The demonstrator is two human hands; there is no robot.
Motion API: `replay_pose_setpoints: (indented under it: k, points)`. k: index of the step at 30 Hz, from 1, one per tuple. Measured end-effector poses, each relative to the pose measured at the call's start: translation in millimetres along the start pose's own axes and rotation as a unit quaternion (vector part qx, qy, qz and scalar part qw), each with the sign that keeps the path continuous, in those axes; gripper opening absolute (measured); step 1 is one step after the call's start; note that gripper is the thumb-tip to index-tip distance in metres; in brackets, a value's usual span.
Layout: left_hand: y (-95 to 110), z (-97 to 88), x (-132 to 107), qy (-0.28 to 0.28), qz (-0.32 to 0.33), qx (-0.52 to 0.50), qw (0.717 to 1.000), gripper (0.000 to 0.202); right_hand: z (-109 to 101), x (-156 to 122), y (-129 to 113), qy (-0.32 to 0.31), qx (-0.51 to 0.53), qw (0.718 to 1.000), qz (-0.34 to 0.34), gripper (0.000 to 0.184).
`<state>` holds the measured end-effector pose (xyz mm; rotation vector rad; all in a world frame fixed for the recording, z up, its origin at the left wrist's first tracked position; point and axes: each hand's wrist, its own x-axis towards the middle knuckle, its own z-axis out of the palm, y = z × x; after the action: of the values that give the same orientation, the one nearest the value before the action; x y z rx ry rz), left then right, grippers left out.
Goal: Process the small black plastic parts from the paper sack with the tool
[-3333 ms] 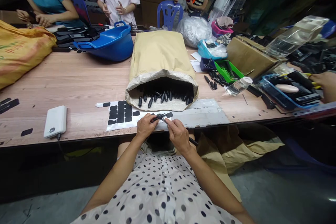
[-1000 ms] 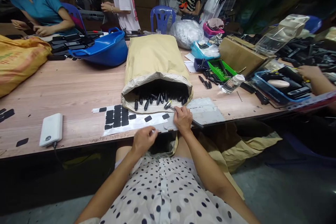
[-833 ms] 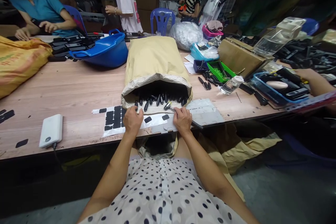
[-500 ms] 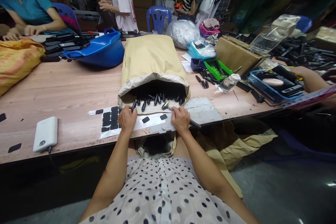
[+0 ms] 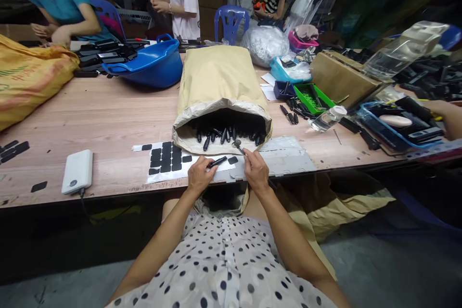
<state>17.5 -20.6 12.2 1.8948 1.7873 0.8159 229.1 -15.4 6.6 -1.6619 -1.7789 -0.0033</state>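
Observation:
My left hand [image 5: 199, 174] is closed on a slim black tapered piece [image 5: 218, 161], held tilted over the table's front edge. In my right hand [image 5: 257, 170] is a small hammer [image 5: 237, 144], its metal head pointing away from me near the sack's mouth. Just ahead of both hands lies a tan paper sack [image 5: 222, 72], open towards me, with several black tapered pieces [image 5: 224, 135] inside. A white sheet [image 5: 147, 179] with black rounded patches [image 5: 166, 158] lies to the left, partly under the sack. One loose patch [image 5: 233, 160] sits between my hands.
A white power bank [image 5: 77, 171] with a cable lies left. Behind stand a blue basin [image 5: 151, 65] and a yellow sack [image 5: 32, 82]. At right are a green tray [image 5: 313, 98], a bottle [image 5: 329, 118] and a blue basket [image 5: 375, 127]. An open bag [image 5: 225, 202] hangs below the table edge. Co-workers are across.
My left hand has drawn the black piece back from the sack's mouth and moved it right, towards the hammer. The hammer stays in my right hand. The view has shifted left.

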Motion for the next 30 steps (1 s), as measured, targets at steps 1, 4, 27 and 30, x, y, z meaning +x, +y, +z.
replay_pose_setpoints:
  k: [1,4,27,30]
  points:
    - [1,-0.1,0,0.000,-0.004,-0.002,1.000,0.014,-3,-6,-5,0.000,0.027,1.000,-0.012,0.036]
    - [3,0.0,0,-0.005,-0.022,-0.006,1.000,0.015,-10,-22,-22,-0.029,0.078,0.996,-0.045,0.036]
    - [1,3.8,1,-0.001,-0.016,-0.028,0.999,0.013,-9,-27,-29,-0.046,-0.001,0.995,-0.087,0.040]
    - [1,4.0,1,0.002,-0.017,-0.031,0.999,0.015,-9,-19,-22,-0.021,-0.001,0.997,-0.068,0.037]
